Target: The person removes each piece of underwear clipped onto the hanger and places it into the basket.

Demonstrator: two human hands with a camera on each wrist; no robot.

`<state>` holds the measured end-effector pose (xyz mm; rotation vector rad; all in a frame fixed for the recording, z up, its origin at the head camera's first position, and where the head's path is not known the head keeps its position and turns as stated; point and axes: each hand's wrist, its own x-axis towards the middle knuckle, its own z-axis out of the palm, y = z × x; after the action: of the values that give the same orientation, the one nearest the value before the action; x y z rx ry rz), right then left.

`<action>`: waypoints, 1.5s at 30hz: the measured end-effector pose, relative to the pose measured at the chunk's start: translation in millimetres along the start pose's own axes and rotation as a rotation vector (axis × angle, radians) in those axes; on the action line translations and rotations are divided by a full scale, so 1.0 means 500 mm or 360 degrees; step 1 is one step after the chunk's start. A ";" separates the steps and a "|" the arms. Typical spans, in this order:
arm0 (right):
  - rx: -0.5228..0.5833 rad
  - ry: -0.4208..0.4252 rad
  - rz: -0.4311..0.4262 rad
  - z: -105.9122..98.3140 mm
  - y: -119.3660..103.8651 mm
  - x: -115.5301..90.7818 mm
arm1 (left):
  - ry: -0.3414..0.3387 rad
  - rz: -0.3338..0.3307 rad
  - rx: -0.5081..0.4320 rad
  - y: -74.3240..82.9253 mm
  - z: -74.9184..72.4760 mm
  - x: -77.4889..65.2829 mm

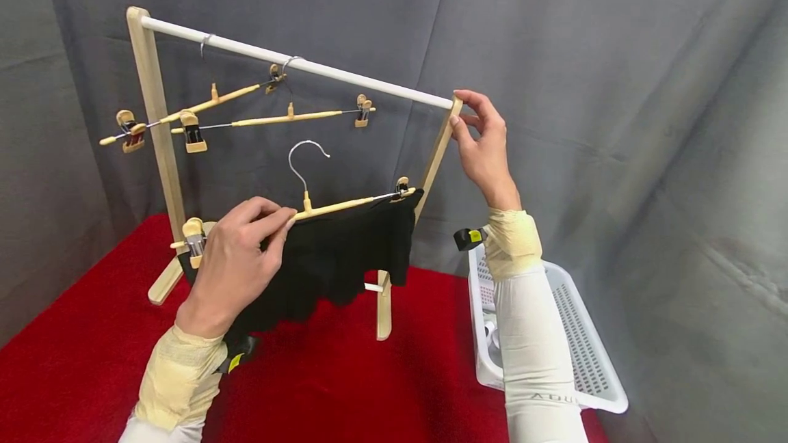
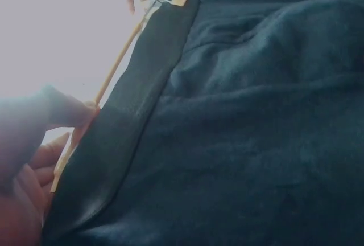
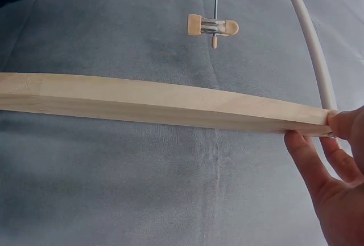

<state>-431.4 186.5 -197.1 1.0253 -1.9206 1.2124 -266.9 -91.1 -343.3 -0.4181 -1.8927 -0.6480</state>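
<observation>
My left hand (image 1: 237,258) pinches the bar of a clip hanger (image 1: 335,208) just left of its hook. A black garment (image 1: 345,245) hangs from the hanger's clips, its waistband running along the bar in the left wrist view. The metal hook (image 1: 297,163) is free of the rail, below it. My right hand (image 1: 483,145) grips the top of the rack's right wooden post (image 3: 170,101), thumb on one side and fingers on the other. From the white rail (image 1: 345,76) hang two bare clip hangers, one left (image 1: 209,102) and one nearer the middle (image 1: 292,117).
A white plastic basket (image 1: 600,374) with some white items inside stands at the right, partly behind my right forearm. The rack's left post (image 1: 156,108) rises from a foot on the red cloth (image 1: 308,388). Grey curtain (image 1: 554,53) hangs behind.
</observation>
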 end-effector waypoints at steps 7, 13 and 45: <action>0.0002 -0.0001 -0.0016 0.000 -0.012 -0.012 | 0.0014 0.0010 -0.0080 0.003 -0.007 -0.027; 0.0033 -0.0037 -0.0043 0.006 -0.018 -0.016 | 0.0059 0.0058 -0.0133 0.013 -0.017 -0.049; -0.0269 0.0042 -0.0322 0.019 -0.080 -0.111 | 0.0015 0.0137 -0.0142 0.013 -0.021 -0.052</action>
<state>-370.6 182.4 -229.4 1.0784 -1.8154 0.9299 -245.4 -92.0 -362.3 -0.5498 -1.8315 -0.6774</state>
